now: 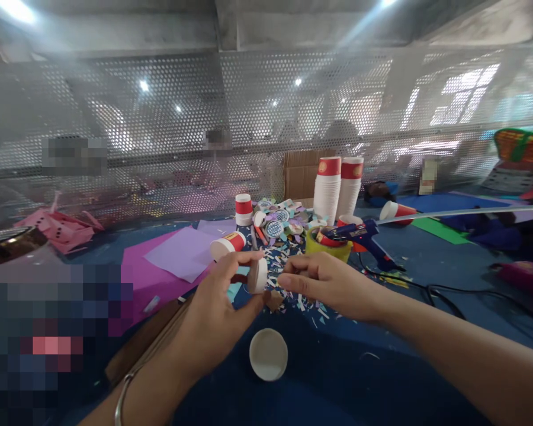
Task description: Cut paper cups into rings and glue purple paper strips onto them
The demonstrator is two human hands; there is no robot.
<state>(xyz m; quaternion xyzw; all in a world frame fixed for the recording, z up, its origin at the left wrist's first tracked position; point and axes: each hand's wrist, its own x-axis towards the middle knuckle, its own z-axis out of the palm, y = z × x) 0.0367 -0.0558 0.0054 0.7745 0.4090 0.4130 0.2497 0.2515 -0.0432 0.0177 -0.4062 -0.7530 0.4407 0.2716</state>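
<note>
My left hand (224, 296) holds a short white disc-like piece (259, 276), probably a cut-off paper cup bottom, between its thumb and fingers. Just right of it is my right hand (317, 281), its fingers curled and thumb close to the index finger; whether anything small is between them is hidden. Below both hands, a white round cup piece (269, 355) lies on the dark blue table (346, 378). Paper scraps (308, 305) are strewn beyond the hands. A red and white paper cup (231, 244) lies on its side behind my left hand.
A blue glue gun (366, 236) leans on a yellow tape roll (326, 249), its black cable (430, 290) running right. Tall cup stacks (326, 195) stand behind. Decorated round pieces (279, 222) are heaped at the middle back. Purple paper (182, 251) lies left. A perforated metal screen (249, 112) borders the table.
</note>
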